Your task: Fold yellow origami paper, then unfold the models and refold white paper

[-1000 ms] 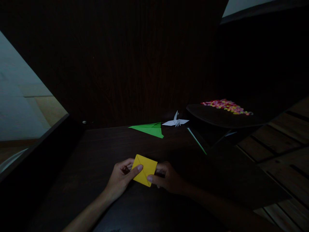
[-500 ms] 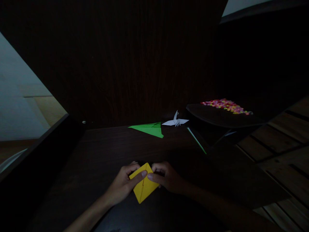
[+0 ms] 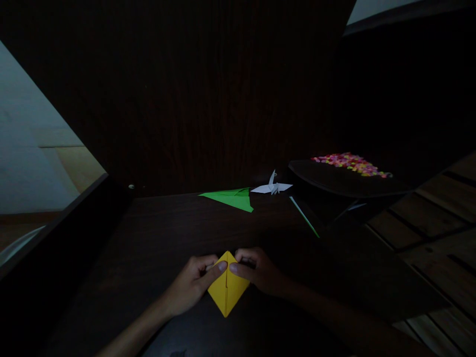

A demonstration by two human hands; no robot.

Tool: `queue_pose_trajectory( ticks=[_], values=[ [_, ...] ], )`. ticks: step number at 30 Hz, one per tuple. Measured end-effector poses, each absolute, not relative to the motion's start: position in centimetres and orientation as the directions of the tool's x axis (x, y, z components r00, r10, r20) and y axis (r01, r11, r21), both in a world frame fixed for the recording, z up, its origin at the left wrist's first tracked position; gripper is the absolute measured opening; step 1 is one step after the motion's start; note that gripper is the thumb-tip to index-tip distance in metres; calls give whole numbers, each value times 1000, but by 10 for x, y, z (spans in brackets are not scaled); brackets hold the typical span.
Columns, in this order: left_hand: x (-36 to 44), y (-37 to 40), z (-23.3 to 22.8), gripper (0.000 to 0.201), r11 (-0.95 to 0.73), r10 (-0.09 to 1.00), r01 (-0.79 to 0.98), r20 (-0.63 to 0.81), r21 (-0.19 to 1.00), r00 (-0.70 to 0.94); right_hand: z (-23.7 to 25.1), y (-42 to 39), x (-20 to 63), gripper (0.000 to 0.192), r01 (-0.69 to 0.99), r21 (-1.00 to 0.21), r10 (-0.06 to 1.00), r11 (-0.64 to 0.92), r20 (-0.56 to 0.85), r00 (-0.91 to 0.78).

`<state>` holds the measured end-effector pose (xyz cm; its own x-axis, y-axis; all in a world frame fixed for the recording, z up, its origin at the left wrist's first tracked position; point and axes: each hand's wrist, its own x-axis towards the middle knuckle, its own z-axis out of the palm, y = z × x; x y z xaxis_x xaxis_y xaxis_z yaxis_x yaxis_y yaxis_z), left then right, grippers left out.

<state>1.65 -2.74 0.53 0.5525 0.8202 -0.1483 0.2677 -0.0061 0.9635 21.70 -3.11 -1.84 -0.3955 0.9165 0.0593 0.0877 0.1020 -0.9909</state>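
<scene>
A yellow sheet of paper folded into a diamond is held between my two hands, one point toward me and a seam running down its middle. My left hand grips its left edge, thumb on top and fingers curled behind. On the opposite edge my right hand pinches it the same way, its thumb close to the seam. Both thumbs press near the upper part of the diamond. The fingers behind the paper are partly hidden.
Along the back of the dark table lie a green paper plane and a white paper crane. A thin white-and-green strip lies right of them. Small colourful pieces cover part of a raised dark shelf.
The yellow folded paper has turned slightly, so its lower point now faces straight toward me. My right thumb has shifted a little to the right; both hands keep their hold.
</scene>
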Motion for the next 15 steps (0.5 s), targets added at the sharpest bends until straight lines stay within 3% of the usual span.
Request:
queue_pose_trajectory(
  ticks=[6,15],
  values=[
    [17,-29,5,39,-40,826,290,-131,956,549,-19,-30,218,30,73,-990,904,120,79,-421],
    [19,-28,6,34,50,799,205,-162,978,580,-19,-30,220,32,97,-979,889,177,116,-442]
  ],
)
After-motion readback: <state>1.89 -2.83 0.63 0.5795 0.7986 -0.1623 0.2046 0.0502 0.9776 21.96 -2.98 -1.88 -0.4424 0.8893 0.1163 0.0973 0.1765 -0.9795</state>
